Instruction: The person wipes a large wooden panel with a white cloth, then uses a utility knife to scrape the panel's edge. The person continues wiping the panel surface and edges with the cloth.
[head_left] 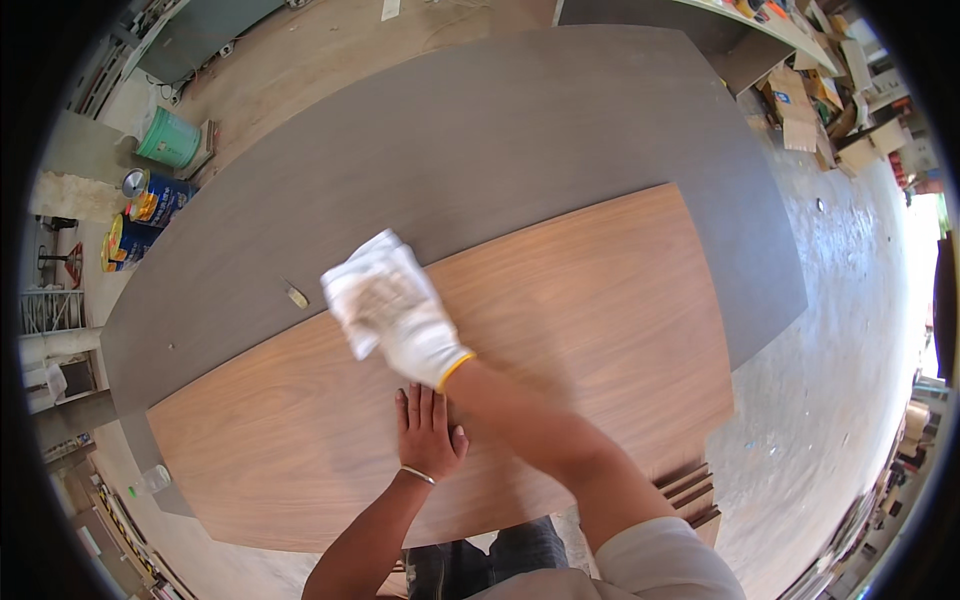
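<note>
A wood-grained brown panel (600,320) lies flat across a larger grey board (480,130). My left hand (428,442), bare and with a bracelet at the wrist, rests flat on the panel with its fingers stretched out. Just beyond it, my right hand (420,340) wears a white work glove with a yellow cuff. Its fingers are closed on a white cloth (362,285) with brownish stains, which lies over the panel's far edge. Motion blurs the cloth and glove, and the cloth covers part of the fingers.
A small tool with a pale yellowish handle (297,296) lies on the grey board, left of the cloth. A clear bottle (152,480) stands by the left corner. On the floor beyond are a green bucket (170,138) and blue cans (160,200). Cardboard (795,115) is piled far right.
</note>
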